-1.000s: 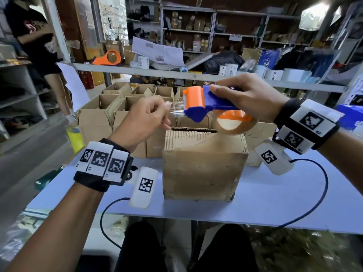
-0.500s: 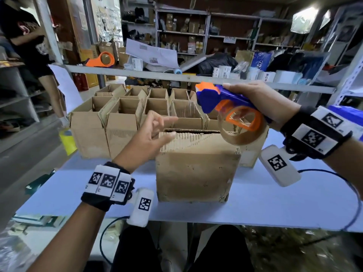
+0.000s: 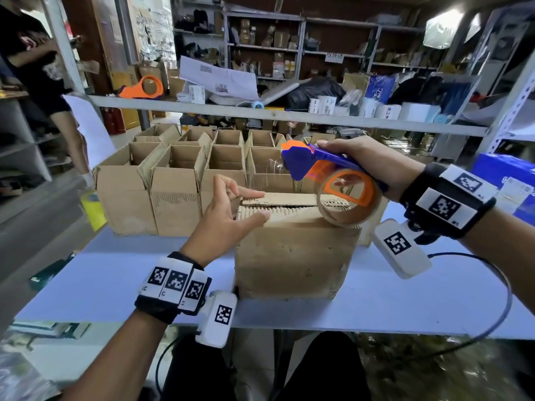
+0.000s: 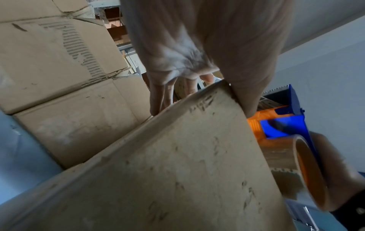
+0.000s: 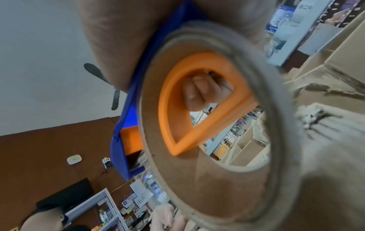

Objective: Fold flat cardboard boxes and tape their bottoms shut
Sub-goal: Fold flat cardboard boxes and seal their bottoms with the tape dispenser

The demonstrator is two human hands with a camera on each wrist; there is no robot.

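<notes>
A brown cardboard box [image 3: 295, 253] stands on the pale blue table [image 3: 115, 273] with its folded flaps facing up. My left hand [image 3: 254, 205] lies on the box's top left edge, thumb on the near flap and straight fingers over the far flap; the left wrist view shows the same hand [image 4: 197, 54] over the box [image 4: 177, 164]. My right hand [image 3: 362, 160] grips a blue and orange tape dispenser [image 3: 312, 163], nose pointing left above the flaps. Its tape roll [image 3: 344, 198] hangs just over the box's right top edge. In the right wrist view my fingers [image 5: 205, 92] curl inside the roll's orange handle [image 5: 217, 117].
Two rows of open assembled boxes [image 3: 179, 180] stand behind the box. A grey shelf rail [image 3: 260, 114] crosses above them, with a second orange dispenser [image 3: 143, 88] on it. A person [image 3: 34, 68] stands at the far left. A blue carton [image 3: 506, 180] sits at right.
My left hand has let go of the tape end and dropped onto the box flaps. The right hand has tilted the dispenser and lowered its roll toward the box top.
</notes>
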